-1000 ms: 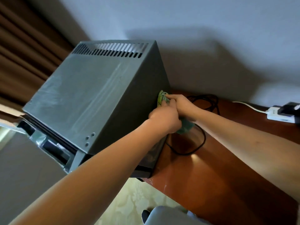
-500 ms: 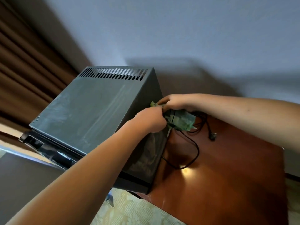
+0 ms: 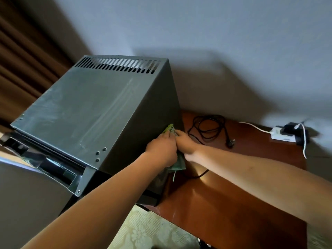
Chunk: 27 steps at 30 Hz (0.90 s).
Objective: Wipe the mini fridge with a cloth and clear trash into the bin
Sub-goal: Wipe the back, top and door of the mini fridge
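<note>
Against the right side of the mini fridge [image 3: 93, 112], both hands — left hand [image 3: 162, 150], right hand [image 3: 186, 142] — grip the green cloth [image 3: 169, 128]; behind them on the table [image 3: 224, 203], a coiled black cord [image 3: 208, 126] and white power strip [image 3: 277, 134].

The fridge [image 3: 93, 112] is cased in grey sheet metal with a dull, matt finish; pale streaks and smears are seen across its top, and a row of slots is cut along the rear edge. Small round screw heads are set near the front corner. A glossier dark strip is seen at its front. The cloth [image 3: 177, 163] is a soft, crumpled green fabric with a loose thread hanging. The table [image 3: 233, 203] is of reddish-brown wood, polished smooth and glossy, with light reflected in it. The cable [image 3: 208, 126] is sheathed in black plastic. The curtain [image 3: 19, 69] is a brown pleated fabric. The wall [image 3: 215, 42] is painted matt.
</note>
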Available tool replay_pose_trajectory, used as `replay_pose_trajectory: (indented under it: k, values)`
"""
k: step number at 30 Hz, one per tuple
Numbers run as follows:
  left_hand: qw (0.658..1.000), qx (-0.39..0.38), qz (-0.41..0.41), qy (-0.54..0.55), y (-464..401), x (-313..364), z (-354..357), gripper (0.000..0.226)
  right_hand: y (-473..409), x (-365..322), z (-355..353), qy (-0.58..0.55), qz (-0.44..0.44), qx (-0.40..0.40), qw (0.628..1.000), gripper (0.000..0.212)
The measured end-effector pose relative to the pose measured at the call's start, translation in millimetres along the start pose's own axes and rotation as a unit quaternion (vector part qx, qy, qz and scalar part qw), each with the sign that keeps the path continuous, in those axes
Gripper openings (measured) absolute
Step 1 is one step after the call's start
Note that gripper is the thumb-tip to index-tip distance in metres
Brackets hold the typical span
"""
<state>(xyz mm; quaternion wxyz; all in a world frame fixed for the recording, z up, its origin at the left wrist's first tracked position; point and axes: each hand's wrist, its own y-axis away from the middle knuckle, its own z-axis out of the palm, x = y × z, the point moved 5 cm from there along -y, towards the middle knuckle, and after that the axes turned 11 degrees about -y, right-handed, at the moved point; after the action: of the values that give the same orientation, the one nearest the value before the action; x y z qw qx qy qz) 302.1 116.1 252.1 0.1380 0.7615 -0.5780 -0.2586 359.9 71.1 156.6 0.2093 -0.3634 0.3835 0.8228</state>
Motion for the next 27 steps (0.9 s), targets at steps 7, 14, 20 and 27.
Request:
replay_pose_trajectory:
  k: [7,14,20,27]
  values:
    - [0.996,0.089,0.001,-0.027,4.7,-0.6,-40.7,0.078,8.0,-52.3,2.2,0.057,-0.093,-0.03,0.994,0.028]
    - [0.998,-0.049,0.003,-0.025,-17.0,12.9,16.9,0.066,-3.7,14.8,-10.5,0.028,0.019,-0.032,0.999,0.028]
    - [0.999,-0.005,0.0,-0.033,-7.1,9.2,2.0,0.074,-1.0,-1.4,-9.5,0.061,-0.011,-0.055,0.997,0.03]
    - [0.999,0.019,0.019,-0.028,-44.9,12.7,22.8,0.082,-33.6,15.9,-23.1,-0.044,-0.017,0.001,0.999,0.029]
